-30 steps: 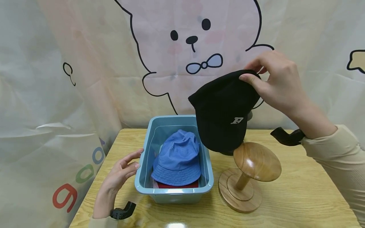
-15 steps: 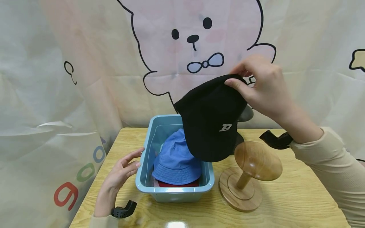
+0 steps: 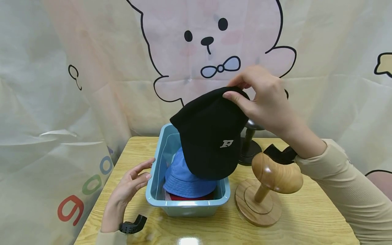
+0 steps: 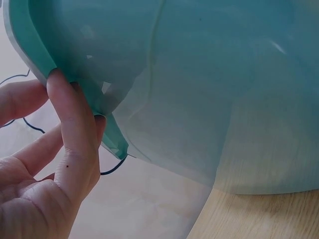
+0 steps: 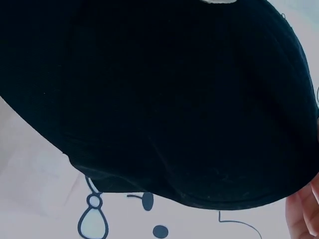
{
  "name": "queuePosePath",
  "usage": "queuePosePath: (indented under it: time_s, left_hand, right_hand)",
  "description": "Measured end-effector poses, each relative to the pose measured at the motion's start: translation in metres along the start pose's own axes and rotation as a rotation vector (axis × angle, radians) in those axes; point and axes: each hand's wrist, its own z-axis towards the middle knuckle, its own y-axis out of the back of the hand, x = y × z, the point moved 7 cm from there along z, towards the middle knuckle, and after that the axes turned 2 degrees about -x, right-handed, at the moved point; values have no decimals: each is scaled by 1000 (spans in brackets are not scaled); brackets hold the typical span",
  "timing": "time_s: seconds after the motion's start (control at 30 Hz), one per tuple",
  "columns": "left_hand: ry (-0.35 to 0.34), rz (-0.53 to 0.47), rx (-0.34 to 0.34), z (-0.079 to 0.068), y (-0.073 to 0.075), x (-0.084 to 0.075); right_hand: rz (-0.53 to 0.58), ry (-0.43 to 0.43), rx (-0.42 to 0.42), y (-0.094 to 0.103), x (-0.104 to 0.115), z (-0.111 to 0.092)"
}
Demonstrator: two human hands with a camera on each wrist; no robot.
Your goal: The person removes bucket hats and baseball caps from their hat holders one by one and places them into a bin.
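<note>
My right hand (image 3: 266,98) pinches the edge of a black baseball cap (image 3: 208,136) between thumb and fingers. The cap, with a small white letter on it, hangs over the light blue bin (image 3: 191,204). In the right wrist view the cap (image 5: 174,99) fills most of the picture, with part of the hand (image 5: 304,209) at the right edge. A blue bucket hat (image 3: 188,183) lies in the bin, partly hidden by the cap; something red (image 3: 191,196) shows under it. My left hand (image 3: 128,185) touches the bin's left rim with its fingers, seen closely in the left wrist view (image 4: 65,149).
A wooden hat stand (image 3: 277,173) with a rounded top stands right of the bin. Behind it is a black stand (image 3: 249,151), partly covered by the cap and right hand. A cartoon-printed cloth (image 3: 137,112) hangs behind the wooden table (image 3: 306,217).
My right hand has carried the cap left and slightly down, from near the wooden stand to over the bin. More of the black stand now shows. The left hand has stayed at the rim.
</note>
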Motion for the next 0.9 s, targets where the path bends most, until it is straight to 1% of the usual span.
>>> queuePosePath:
  time_s: [0.3,0.63,0.9]
  left_hand:
    - [12,17,-12,0,1,1]
    - [30,39,-31,-3,3,3]
    - [30,37,-32,-3,3,3]
  right_hand:
    - [32,53,5,-16,13,-3]
    - [63,39,56,-34,22,-6]
    - [140,24,93,-46,28,-10]
